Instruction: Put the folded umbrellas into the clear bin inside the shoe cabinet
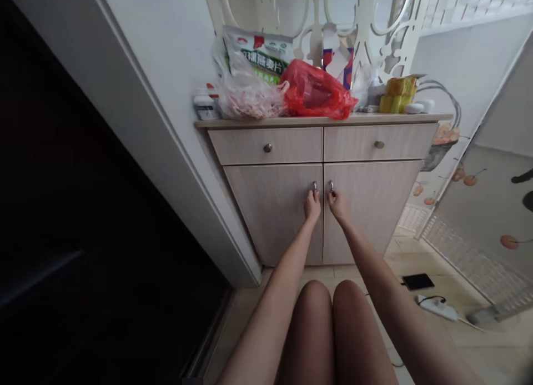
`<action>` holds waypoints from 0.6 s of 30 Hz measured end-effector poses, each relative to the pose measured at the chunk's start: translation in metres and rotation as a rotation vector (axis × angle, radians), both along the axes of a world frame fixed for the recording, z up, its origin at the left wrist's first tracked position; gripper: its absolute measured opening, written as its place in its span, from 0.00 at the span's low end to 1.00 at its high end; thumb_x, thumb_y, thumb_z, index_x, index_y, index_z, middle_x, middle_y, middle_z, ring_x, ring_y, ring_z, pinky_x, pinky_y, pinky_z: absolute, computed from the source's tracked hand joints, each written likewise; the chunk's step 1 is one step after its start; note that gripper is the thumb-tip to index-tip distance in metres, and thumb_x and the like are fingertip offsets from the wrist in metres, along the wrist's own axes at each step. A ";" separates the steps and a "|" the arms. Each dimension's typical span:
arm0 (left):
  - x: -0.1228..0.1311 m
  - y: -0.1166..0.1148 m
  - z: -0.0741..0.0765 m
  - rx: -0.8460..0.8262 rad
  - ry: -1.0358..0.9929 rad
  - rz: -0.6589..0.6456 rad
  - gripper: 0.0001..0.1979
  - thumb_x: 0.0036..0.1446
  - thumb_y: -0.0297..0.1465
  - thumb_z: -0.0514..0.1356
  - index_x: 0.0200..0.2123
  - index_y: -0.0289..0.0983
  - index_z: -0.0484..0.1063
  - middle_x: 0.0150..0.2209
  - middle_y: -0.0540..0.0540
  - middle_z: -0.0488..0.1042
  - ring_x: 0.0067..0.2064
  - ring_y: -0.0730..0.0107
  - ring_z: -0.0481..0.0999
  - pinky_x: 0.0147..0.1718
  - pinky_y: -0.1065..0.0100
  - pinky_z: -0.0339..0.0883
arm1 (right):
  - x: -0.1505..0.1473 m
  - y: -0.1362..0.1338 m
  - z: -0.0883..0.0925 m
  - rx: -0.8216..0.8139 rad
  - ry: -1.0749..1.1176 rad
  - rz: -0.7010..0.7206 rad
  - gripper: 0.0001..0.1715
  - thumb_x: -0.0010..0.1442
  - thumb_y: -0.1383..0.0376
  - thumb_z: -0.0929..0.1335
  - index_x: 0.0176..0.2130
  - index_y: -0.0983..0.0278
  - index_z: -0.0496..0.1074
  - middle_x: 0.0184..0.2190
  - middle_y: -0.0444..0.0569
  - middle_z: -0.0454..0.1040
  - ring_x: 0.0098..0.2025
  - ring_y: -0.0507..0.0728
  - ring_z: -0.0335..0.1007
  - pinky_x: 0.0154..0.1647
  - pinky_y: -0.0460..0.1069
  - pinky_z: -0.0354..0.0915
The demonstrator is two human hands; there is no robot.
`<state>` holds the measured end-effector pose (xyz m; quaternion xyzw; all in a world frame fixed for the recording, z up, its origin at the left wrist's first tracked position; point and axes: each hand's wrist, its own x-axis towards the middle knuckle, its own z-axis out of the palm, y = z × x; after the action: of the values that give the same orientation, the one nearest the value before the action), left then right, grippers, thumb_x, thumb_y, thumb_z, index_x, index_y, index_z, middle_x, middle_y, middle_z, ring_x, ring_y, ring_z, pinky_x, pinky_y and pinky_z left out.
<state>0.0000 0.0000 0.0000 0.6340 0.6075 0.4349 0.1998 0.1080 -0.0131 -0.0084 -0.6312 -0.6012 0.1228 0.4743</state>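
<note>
A light wood-grain cabinet [275,218] stands in front of me, both lower doors closed. My left hand [312,205] is closed around the lower part of the metal handle [315,185] on the left door. On the right door, my right hand [336,204] pinches the matching handle [331,185]. The two hands are close together on either side of the seam between the doors. Above them, two drawers with round knobs [267,148] are closed.
A red plastic bag [316,90], a clear bag [250,99], an oat package [266,54] and a yellow pack [398,94] sit on the cabinet top. To the right, a power strip [437,308] and a black tablet-like device [418,281] lie on the floor. A dark doorway is at left.
</note>
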 end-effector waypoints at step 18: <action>-0.115 -0.171 -0.025 0.307 -0.172 0.113 0.15 0.61 0.40 0.52 0.33 0.37 0.73 0.31 0.42 0.80 0.34 0.63 0.79 0.36 0.68 0.69 | 0.087 -0.216 -0.020 0.070 -0.100 -0.187 0.37 0.64 0.41 0.55 0.40 0.65 0.76 0.31 0.53 0.79 0.22 0.53 0.64 0.30 0.47 0.59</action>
<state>-0.1152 -0.1705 -0.0253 0.5823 0.5493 0.5856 0.1273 0.1954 -0.2295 -0.0279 -0.6732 -0.5664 0.0253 0.4748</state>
